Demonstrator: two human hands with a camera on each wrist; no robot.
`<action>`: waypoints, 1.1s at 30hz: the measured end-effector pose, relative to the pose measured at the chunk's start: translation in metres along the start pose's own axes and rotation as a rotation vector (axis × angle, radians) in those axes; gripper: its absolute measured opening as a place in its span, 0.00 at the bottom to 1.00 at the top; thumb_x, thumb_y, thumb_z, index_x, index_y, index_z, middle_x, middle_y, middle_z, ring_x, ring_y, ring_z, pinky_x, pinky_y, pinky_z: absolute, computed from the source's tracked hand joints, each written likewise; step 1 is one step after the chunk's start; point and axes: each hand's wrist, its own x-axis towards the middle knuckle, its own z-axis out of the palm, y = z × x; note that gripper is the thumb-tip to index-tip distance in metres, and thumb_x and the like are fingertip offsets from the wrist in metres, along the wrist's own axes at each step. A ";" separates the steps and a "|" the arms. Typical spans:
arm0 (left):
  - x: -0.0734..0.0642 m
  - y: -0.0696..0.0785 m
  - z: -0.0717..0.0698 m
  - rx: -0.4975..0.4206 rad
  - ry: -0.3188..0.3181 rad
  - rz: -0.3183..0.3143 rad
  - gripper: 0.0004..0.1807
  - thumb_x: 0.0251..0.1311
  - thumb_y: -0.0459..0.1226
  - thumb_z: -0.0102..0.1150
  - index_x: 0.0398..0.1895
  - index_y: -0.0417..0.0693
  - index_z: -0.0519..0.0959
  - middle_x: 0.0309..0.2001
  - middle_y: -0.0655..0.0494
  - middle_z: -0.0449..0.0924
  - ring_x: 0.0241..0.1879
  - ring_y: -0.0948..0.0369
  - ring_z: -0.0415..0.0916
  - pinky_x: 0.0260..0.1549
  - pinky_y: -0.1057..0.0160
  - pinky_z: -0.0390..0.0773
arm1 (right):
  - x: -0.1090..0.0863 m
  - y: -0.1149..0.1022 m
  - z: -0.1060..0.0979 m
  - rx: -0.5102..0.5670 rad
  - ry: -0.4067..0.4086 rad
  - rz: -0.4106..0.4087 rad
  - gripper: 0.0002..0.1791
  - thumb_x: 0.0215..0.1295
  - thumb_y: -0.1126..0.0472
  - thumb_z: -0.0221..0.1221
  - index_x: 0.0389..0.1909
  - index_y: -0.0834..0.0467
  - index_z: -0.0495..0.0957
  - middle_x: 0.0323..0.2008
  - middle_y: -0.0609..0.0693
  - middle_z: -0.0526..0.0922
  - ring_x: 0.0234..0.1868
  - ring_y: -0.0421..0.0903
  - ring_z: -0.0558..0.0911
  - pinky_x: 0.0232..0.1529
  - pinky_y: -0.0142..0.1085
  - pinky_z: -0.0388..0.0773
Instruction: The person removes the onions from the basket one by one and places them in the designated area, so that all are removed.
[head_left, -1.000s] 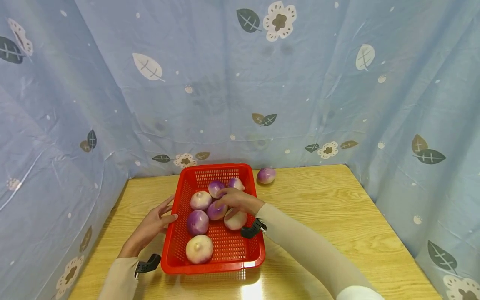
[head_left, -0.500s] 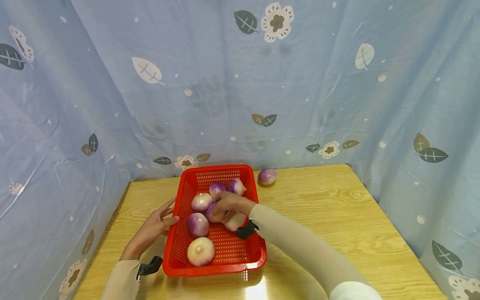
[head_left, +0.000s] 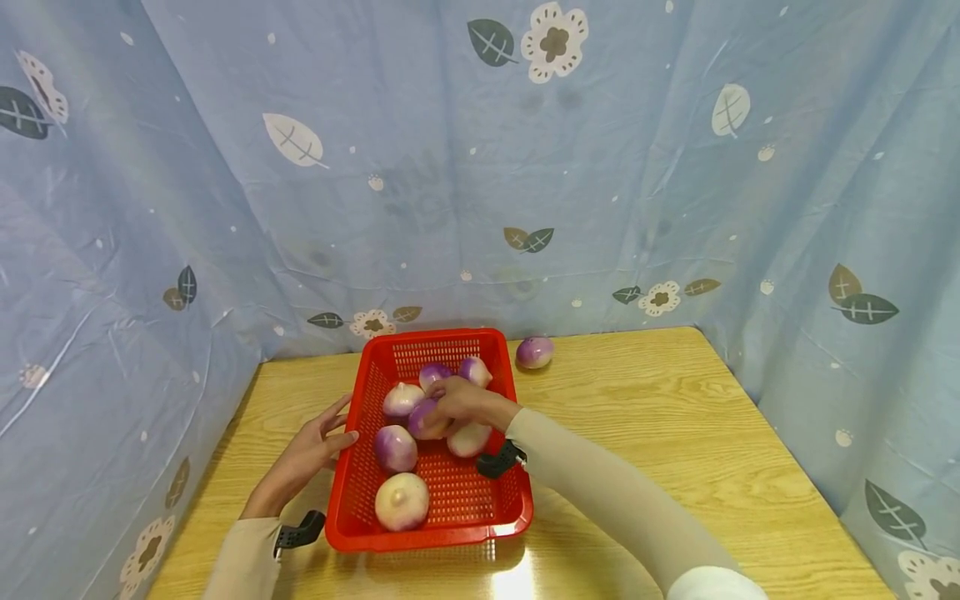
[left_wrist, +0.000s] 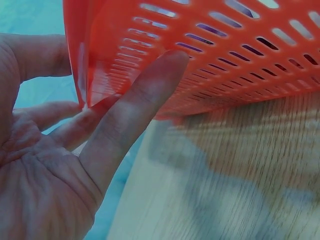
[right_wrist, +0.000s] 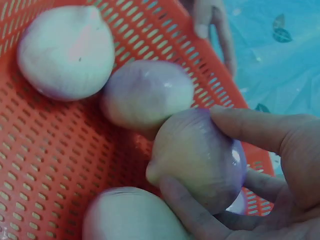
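Note:
In the head view, my right hand (head_left: 468, 402) is inside the red plastic basket (head_left: 354, 508), with thumb and fingers round a purple-and-white turnip (head_left: 424, 419). The right wrist view shows that turnip (right_wrist: 197, 162) pinched between the fingertips, its pointed end facing left, near other turnips. My left hand (head_left: 311, 454) holds the basket's left rim. In the left wrist view, one finger (left_wrist: 135, 107) lies along the slotted outer wall, and the rim passes between the digits. Several turnips lie in the basket, including a pale one (head_left: 402, 502) at the front.
Another turnip (head_left: 535, 352) lies on the wooden table (head_left: 637, 408), outside the basket behind its right corner. Blue patterned curtain (head_left: 420, 208) hangs behind the table and along both sides.
My right hand has closed its fingers round the turnip and raised it slightly. The pale turnip to its left has rolled, its tip now pointing up. My left hand stays at the rim.

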 end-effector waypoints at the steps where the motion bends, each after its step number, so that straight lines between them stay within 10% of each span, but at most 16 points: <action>1: 0.000 0.000 0.000 0.006 -0.001 -0.001 0.43 0.66 0.37 0.57 0.79 0.60 0.47 0.72 0.32 0.57 0.50 0.44 0.83 0.38 0.48 0.86 | -0.001 0.000 0.000 0.030 0.002 -0.002 0.27 0.52 0.63 0.71 0.55 0.62 0.77 0.51 0.56 0.80 0.34 0.48 0.84 0.41 0.44 0.86; 8: -0.002 -0.002 0.002 0.000 0.011 -0.011 0.43 0.66 0.37 0.58 0.79 0.60 0.47 0.73 0.33 0.57 0.50 0.44 0.82 0.38 0.48 0.86 | -0.009 -0.001 -0.001 0.237 -0.034 -0.003 0.32 0.55 0.68 0.69 0.62 0.65 0.71 0.49 0.57 0.79 0.37 0.48 0.84 0.47 0.51 0.84; 33: 0.000 -0.003 -0.002 -0.011 -0.002 0.019 0.42 0.67 0.36 0.56 0.79 0.56 0.47 0.72 0.31 0.58 0.49 0.44 0.83 0.38 0.47 0.86 | -0.080 -0.032 -0.040 0.302 0.040 -0.214 0.31 0.55 0.63 0.70 0.62 0.52 0.73 0.60 0.57 0.74 0.53 0.51 0.82 0.49 0.42 0.84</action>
